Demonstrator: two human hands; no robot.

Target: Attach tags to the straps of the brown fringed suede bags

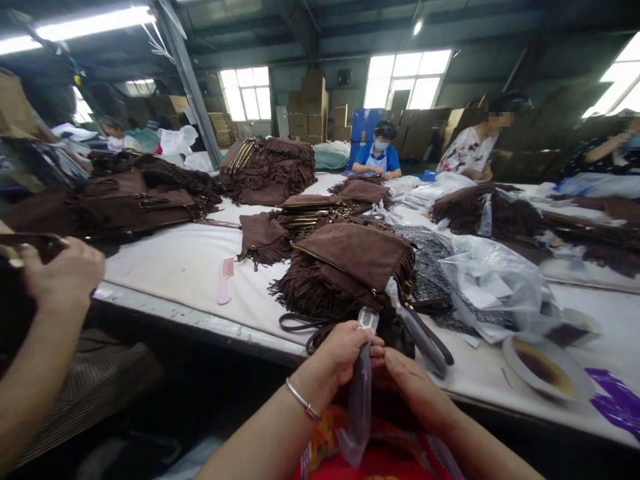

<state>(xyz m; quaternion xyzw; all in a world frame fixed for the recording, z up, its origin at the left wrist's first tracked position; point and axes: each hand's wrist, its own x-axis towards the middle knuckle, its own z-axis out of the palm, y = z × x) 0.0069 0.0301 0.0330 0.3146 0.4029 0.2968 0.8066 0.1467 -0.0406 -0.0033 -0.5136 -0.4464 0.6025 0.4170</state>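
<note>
My left hand (343, 357), a thin bracelet on its wrist, is closed around a narrow clear plastic bag (359, 407) that hangs down over my lap. My right hand (407, 383) meets it from the right, fingers pinched on the same bag near its top. Both hands sit at the table's front edge (200, 319). Just beyond them lies a stack of brown suede fringed bags (350, 267) with dark straps trailing toward my hands.
A co-worker's hand (60, 277) at the left holds a dark item. A pink comb (225, 280), crumpled clear plastic (490, 280), a shallow dish (545, 367) and more brown bag piles (267, 170) cover the white table. Other people sit at the far side.
</note>
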